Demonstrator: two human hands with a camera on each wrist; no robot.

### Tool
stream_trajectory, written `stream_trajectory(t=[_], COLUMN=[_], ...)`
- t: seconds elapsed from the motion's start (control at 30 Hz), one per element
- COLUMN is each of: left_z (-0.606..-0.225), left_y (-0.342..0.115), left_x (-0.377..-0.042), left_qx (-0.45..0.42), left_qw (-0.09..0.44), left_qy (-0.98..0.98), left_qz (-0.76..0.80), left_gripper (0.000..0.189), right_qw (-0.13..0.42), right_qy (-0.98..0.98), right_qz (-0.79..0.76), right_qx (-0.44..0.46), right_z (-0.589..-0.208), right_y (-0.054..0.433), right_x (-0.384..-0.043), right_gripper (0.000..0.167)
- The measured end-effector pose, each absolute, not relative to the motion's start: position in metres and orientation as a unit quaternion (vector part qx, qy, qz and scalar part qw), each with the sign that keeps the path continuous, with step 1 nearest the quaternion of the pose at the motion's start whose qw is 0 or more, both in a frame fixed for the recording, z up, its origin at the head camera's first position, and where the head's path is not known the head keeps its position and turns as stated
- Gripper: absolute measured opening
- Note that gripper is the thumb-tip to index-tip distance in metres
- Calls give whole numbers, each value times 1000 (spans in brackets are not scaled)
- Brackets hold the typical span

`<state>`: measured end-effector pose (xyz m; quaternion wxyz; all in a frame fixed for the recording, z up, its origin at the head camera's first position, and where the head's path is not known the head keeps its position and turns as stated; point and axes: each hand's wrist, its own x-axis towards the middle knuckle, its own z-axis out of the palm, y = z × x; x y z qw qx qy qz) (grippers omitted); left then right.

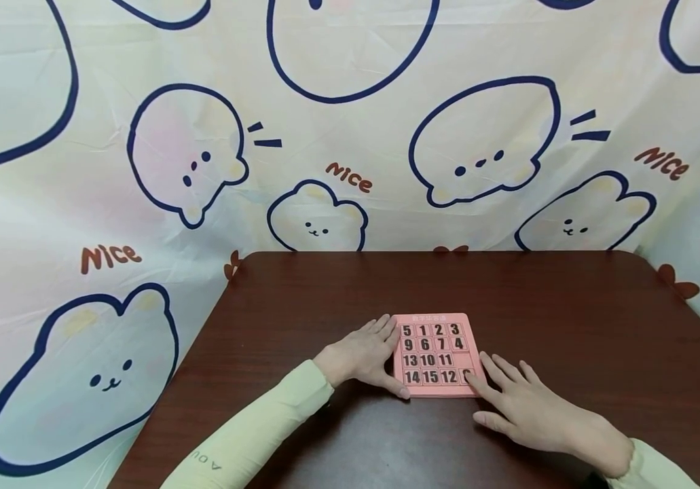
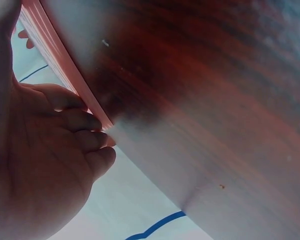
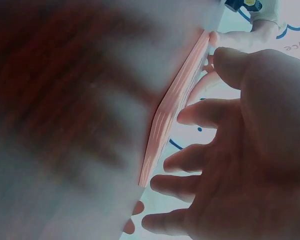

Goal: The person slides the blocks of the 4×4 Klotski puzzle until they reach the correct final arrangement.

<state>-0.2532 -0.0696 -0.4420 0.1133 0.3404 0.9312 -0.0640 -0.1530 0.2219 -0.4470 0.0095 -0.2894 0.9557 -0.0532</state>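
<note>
A pink sliding number puzzle [image 1: 435, 392] lies flat on the table, its tiles printed with black numbers. Its rows read 5, 1, 2, 3; then 9, 6, 7, 4; then 13, 10, 11 and a gap at the right; then 14, 15, 12 and a tile mostly hidden under a fingertip. My left hand [image 1: 363, 354] rests along the puzzle's left edge, fingers near the upper corner, thumb at the lower left corner. My right hand [image 1: 536, 411] is spread at the lower right, its index fingertip on that last tile. In the right wrist view the puzzle [image 3: 170, 105] shows edge-on.
The dark brown wooden table [image 1: 325, 285] extends around the puzzle on every side. Behind and beside it hangs a pale cloth [image 1: 386, 136] printed with blue-outlined cartoon animals and the word "Nice".
</note>
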Motion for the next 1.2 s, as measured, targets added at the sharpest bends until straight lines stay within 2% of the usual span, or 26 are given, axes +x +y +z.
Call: stream_trajectory(t=[0.3, 0.8, 1.2], left_z=[-442, -443, -443], left_y=[-70, -70, -70], left_x=[-254, -254, -254], left_qx=[339, 345, 346], left_qw=[113, 108, 106], left_qy=[932, 930, 930], left_qz=[-68, -61, -72], left_gripper=[129, 128, 127], right_qw=[-7, 34, 59], right_qy=[957, 964, 952], right_qz=[-43, -53, -65], right_qx=[-288, -257, -294], right_z=[-449, -446, -442], right_y=[219, 215, 200], right_x=[-153, -182, -172], right_gripper=[64, 65, 59])
